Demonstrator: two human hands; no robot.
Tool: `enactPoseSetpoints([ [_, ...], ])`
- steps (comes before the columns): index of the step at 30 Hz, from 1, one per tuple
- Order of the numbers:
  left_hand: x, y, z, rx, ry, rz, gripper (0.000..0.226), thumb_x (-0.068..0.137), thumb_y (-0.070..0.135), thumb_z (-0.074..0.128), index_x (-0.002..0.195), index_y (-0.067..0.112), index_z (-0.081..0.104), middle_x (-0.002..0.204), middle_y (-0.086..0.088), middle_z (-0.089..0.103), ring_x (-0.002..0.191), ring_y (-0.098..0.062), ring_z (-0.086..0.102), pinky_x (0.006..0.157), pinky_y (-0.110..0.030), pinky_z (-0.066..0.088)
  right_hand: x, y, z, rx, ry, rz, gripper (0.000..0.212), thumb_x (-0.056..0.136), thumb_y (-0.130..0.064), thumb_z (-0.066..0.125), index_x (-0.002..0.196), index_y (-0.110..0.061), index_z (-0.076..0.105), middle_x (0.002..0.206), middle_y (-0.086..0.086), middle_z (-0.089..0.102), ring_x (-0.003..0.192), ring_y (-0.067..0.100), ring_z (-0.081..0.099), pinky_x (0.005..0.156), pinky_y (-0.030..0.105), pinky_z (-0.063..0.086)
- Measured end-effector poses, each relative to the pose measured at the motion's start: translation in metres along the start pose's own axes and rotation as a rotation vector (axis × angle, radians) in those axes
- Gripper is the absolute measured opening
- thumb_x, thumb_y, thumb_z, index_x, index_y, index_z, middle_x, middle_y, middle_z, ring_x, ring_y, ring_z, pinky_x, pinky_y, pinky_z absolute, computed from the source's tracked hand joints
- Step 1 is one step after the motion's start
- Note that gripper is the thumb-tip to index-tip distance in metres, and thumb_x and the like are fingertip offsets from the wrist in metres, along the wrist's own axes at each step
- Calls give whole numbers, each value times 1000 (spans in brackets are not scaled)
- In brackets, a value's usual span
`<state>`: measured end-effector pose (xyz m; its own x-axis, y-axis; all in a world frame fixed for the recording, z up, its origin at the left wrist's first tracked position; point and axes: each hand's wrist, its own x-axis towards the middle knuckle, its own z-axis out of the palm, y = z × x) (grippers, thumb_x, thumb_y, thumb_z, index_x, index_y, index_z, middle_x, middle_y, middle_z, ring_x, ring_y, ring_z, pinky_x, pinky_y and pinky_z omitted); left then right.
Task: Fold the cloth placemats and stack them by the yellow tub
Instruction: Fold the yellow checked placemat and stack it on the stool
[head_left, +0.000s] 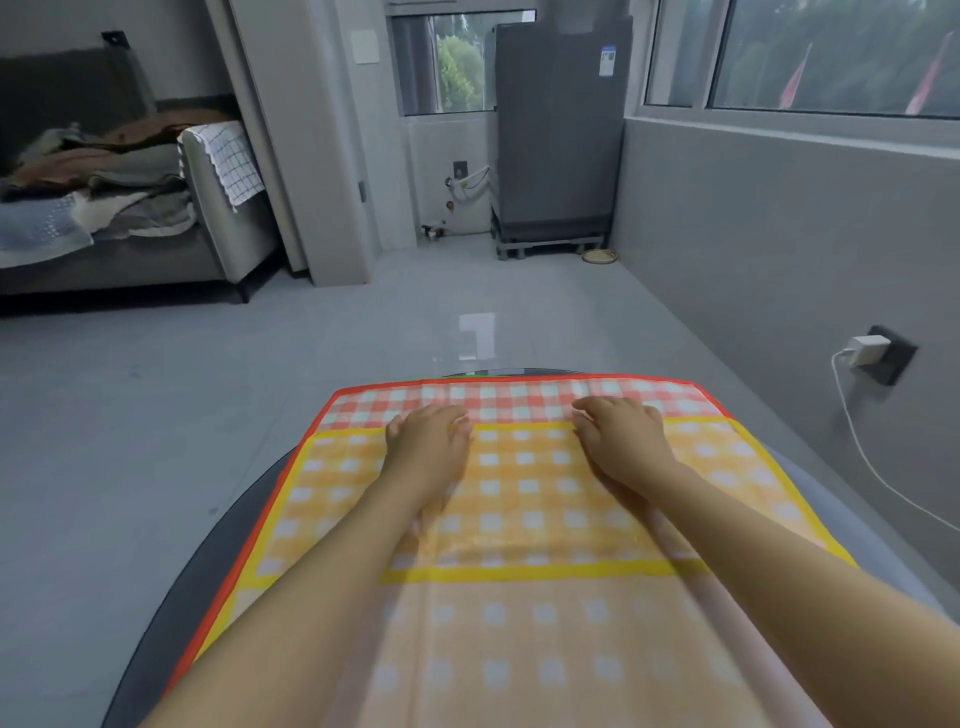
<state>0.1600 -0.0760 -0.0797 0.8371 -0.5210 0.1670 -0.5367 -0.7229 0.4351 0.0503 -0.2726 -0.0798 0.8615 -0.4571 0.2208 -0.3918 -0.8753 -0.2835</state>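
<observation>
Looks like early folding stage: left hand (429, 441) and right hand (621, 436) flat, fingers relaxed, pressing on the yellow placemat (524, 499) near its far edge, gripping nothing. Lying over a red placemat (519, 397) on the counter (249, 512). Next probably needs pinching that edge. No yellow tub visible.

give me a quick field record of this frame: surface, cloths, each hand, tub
surface: dark round table, mostly covered
top cloth: yellow checked placemat, spread flat
under cloth: red checked placemat, showing along the far and left edges
left hand: fingers straight, resting on the yellow placemat's far edge
right hand: flat on the same edge, apart from the left
folding: not yet begun
yellow tub: not in view
</observation>
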Motion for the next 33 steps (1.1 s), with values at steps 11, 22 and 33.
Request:
enactPoseSetpoints([
  [11,-13,4,-19,-146,61,12,12,84,31,67,75,24,65,87,9,52,93,-18,49,86,-31,30,-8,-11,-12,-35,-55,-4,12,92,-20,46,100,-17,54,111,2,52,110,25,40,91,34,26],
  [22,-90,51,-138,-190,47,92,10,79,32,73,70,27,69,62,14,59,66,-11,53,60,-24,38,-79,-40,-134,77,128,-196,18,94,-26,51,107,-22,62,98,-1,68,101,23,55,88,31,28],
  [33,-230,64,-167,-109,-145,152,15,75,31,76,63,35,69,60,17,63,64,-3,56,62,-24,44,-215,-36,-179,54,-135,-402,14,89,-29,59,94,-22,69,83,-12,59,80,11,54,75,27,44],
])
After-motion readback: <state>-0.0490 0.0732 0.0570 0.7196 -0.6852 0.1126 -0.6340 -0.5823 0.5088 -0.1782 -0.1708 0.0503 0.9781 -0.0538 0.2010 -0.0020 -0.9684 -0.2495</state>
